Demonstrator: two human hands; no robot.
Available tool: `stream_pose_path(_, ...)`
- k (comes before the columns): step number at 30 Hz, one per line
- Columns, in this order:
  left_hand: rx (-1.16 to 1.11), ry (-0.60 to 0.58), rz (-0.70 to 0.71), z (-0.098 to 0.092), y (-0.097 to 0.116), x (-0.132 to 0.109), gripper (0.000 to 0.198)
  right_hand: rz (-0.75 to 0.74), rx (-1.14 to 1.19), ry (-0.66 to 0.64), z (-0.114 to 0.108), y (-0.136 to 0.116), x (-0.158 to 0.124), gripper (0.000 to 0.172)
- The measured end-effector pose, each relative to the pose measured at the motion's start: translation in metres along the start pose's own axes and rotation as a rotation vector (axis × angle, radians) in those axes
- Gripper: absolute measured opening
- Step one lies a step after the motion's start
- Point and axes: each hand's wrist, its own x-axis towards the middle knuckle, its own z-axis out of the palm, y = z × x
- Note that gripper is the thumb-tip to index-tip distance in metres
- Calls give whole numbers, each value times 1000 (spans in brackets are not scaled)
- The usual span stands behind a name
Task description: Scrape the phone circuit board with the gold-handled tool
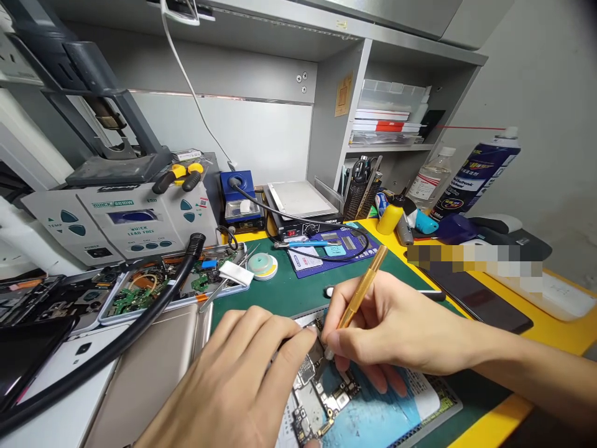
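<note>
A phone circuit board (311, 398) lies on a blue-and-white printed sheet (373, 417). My left hand (247, 373) arches over the board's left side, its fingertips at the upper end and a thumb tip at the lower end, gripping it. Between thumb and fingers, my right hand (382, 330) holds a gold-handled precision knife (361, 289) like a pen, slanted with its top to the upper right. The knife's tip points down at the board's upper part. A dark flat blade seems to show there, though the fingers partly cover it.
On the left, a black hose (153, 330) crosses opened phones beside a hot air station (124, 218). Behind my hands are a solder-paste tin (262, 266), a heating plate (303, 202) and a blue-handled tool (308, 244). A dark phone (476, 295) lies at right.
</note>
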Motion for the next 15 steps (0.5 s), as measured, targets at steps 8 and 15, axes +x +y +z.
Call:
stream_pose_path(8,-21,61,-44,-1,3,1,41,13,-1,29,3,2,0,8)
stream_pose_path(15,-40,-20,-85,-4,5,3,45,15,-33,51,6,3,-2,10)
